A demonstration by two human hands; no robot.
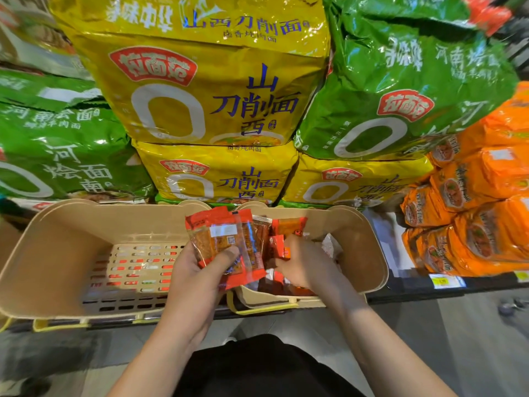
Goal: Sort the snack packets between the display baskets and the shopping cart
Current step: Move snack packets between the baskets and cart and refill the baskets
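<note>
Two beige baskets are sitting side by side on the shelf edge, under the big stacks of noodle bags, so going big to small: the left basket is showing mostly bare slotted floor, and the right basket is holding the loose red packets.

The left hand is gripping a fanned bunch of packets over the divide between the two baskets, thumb pressing across the front. The right hand is reaching down into the right basket; its fingers are curling in among the packets there, but I can't tell whether it's actually pinching one or just rummaging. No cart is showing in this view.

My take on doing this bit well: the bunch is already thick and the wrappers are looking slick, so keeping the thumb flat across the stack should stop them sliding out. I'd be grabbing one packet at a time by the sealed edge and tucking it behind the bunch, not on top. Once the fan is getting loose, unloading beats squeezing harder.
</note>
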